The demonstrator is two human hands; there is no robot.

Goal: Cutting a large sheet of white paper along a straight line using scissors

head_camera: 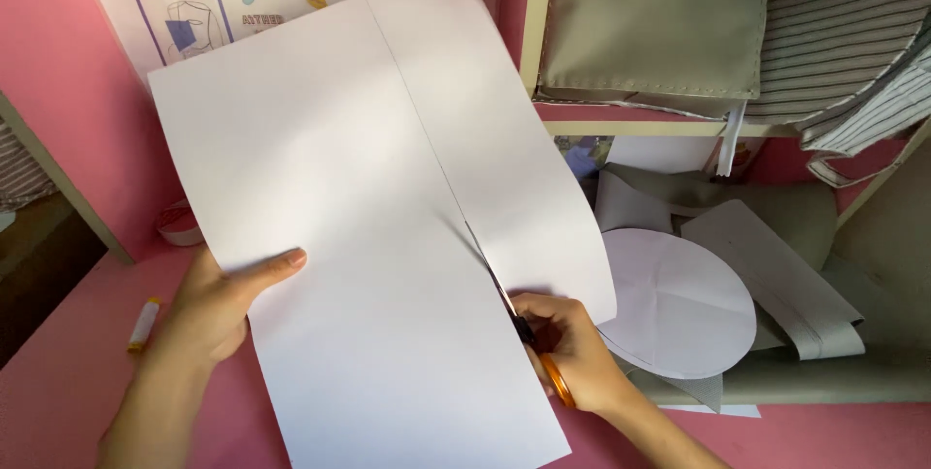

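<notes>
Two hands working: left hand (208,309) pinching paper sheet (359,236) taut, right hand (572,348) closed around scissors (529,333); keep blades tracking pencil line (412,110).

White paper (339,236); orange-handled scissors (543,357); pink table (58,391)

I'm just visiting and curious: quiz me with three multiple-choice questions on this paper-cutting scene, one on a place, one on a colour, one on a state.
1. Where does the round white paper disc lie?
A. right of the large white paper sheet
B. left of it
C. on top of it

2. What colour are the scissors' handles?
A. green
B. orange
C. black

3. How far is the sheet cut?
A. uncut
B. cut in two
C. partly cut along a drawn line

Answers: 1 A, the disc rests on grey fabric beside the right hand. 2 B, orange shows under that hand's fingers. 3 C, the blades sit partway up while the left hand holds the sheet's edge.
</notes>
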